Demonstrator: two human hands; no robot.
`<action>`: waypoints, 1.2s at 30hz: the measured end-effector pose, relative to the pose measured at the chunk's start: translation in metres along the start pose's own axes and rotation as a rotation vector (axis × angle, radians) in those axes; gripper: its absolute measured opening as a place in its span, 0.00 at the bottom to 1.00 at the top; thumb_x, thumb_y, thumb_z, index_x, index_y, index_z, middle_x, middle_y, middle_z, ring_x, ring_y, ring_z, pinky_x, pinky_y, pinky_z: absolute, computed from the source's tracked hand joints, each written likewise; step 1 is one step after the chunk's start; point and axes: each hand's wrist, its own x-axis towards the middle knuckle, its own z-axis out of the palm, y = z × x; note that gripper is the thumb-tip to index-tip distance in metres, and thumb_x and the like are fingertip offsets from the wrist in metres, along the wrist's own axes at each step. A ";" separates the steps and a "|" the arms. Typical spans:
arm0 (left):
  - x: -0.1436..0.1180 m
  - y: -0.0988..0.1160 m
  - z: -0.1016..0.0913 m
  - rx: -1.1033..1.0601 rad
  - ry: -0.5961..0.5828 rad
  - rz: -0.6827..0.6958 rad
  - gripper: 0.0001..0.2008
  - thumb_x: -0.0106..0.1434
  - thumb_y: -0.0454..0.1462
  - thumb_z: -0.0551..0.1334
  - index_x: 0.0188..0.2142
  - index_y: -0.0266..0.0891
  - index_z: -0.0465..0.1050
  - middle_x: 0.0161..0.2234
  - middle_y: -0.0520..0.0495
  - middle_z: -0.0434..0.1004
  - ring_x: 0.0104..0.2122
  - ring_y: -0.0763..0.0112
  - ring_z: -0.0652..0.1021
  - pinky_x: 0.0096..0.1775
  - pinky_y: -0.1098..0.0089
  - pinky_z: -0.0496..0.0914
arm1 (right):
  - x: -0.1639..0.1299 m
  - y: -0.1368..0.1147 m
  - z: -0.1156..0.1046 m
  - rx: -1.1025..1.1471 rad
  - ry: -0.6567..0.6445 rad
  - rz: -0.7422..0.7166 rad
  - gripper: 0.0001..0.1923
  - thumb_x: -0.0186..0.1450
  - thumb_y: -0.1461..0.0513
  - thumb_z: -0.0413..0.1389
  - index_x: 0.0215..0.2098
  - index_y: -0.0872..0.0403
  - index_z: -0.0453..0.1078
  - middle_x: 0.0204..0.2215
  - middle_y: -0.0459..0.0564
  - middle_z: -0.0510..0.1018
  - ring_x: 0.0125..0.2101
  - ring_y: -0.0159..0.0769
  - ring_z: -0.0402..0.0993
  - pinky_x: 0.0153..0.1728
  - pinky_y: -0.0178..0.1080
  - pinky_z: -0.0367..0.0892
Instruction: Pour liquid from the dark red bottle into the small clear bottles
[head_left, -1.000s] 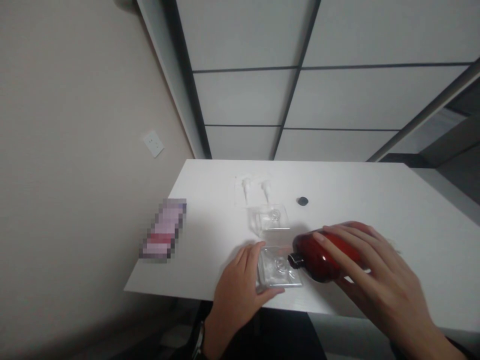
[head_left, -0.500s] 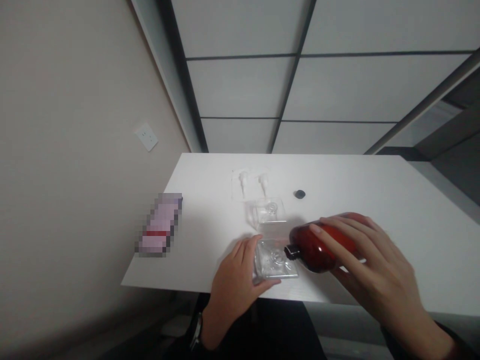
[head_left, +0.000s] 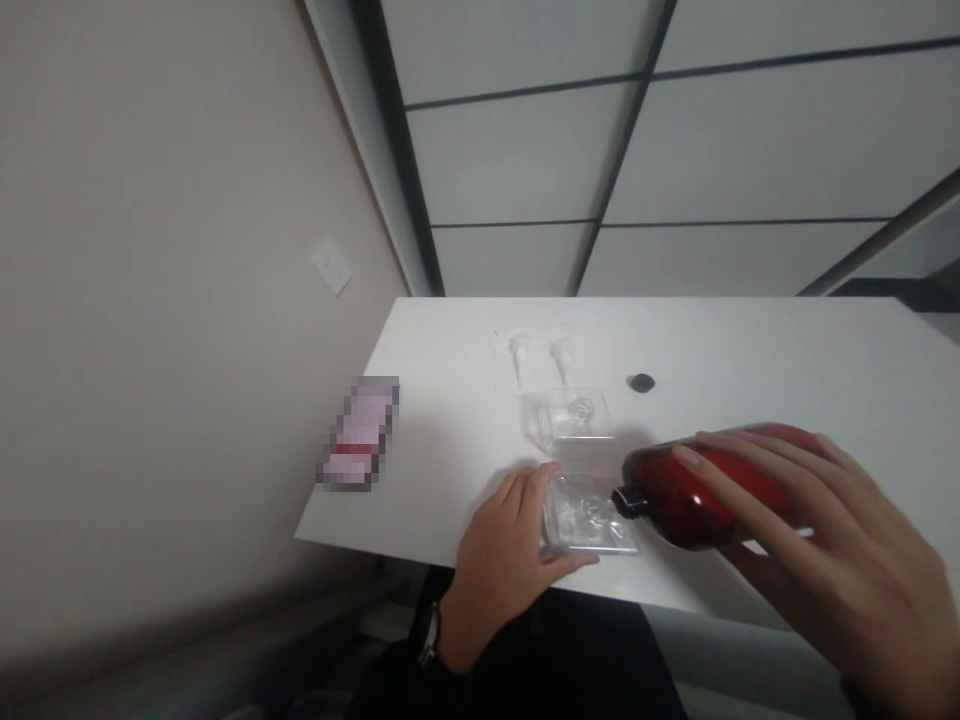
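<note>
My left hand [head_left: 510, 535] grips the left side of a clear plastic box [head_left: 577, 515] near the table's front edge, thumb along its near side. In my right hand [head_left: 832, 530] is a reddish-brown bottle [head_left: 690, 500], tilted on its side with its dark, uncapped neck pointing left over the box's right part. A round ring shape shows in the box under the neck; whether liquid is flowing I cannot tell. Just behind lies a second clear plastic box [head_left: 566, 415] with a similar ring. A small black cap [head_left: 642, 383] rests farther back on the right.
Two translucent white nozzle-like pieces [head_left: 520, 360] lie at the back of the white table [head_left: 450, 400]. A blurred pink item with a red band [head_left: 360, 435] is at the left edge. A wall with a socket [head_left: 331, 267] rises on the left; white panels stand behind.
The whole view has shifted, so everything appears farther right. Both hands keep their holds, and the bottle stays tilted over the box with little visible change.
</note>
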 end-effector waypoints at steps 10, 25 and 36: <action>0.000 0.000 0.000 -0.001 0.000 0.007 0.45 0.56 0.47 0.79 0.66 0.41 0.60 0.61 0.36 0.75 0.61 0.45 0.76 0.61 0.44 0.73 | 0.002 -0.002 -0.004 0.035 -0.020 0.014 0.48 0.70 0.74 0.55 0.79 0.39 0.43 0.57 0.62 0.77 0.53 0.67 0.77 0.56 0.71 0.73; -0.001 -0.009 0.007 0.016 0.034 0.037 0.44 0.58 0.46 0.78 0.67 0.43 0.59 0.61 0.36 0.75 0.61 0.44 0.76 0.60 0.43 0.74 | 0.009 -0.002 -0.003 -0.060 0.042 -0.058 0.51 0.68 0.75 0.60 0.79 0.46 0.42 0.54 0.63 0.80 0.51 0.58 0.78 0.54 0.66 0.75; -0.001 -0.009 0.006 0.036 0.041 0.044 0.44 0.57 0.44 0.79 0.66 0.41 0.60 0.61 0.35 0.76 0.60 0.45 0.77 0.60 0.44 0.75 | 0.010 -0.003 -0.003 -0.062 0.058 -0.049 0.46 0.69 0.74 0.59 0.79 0.47 0.47 0.54 0.63 0.80 0.52 0.57 0.78 0.54 0.66 0.76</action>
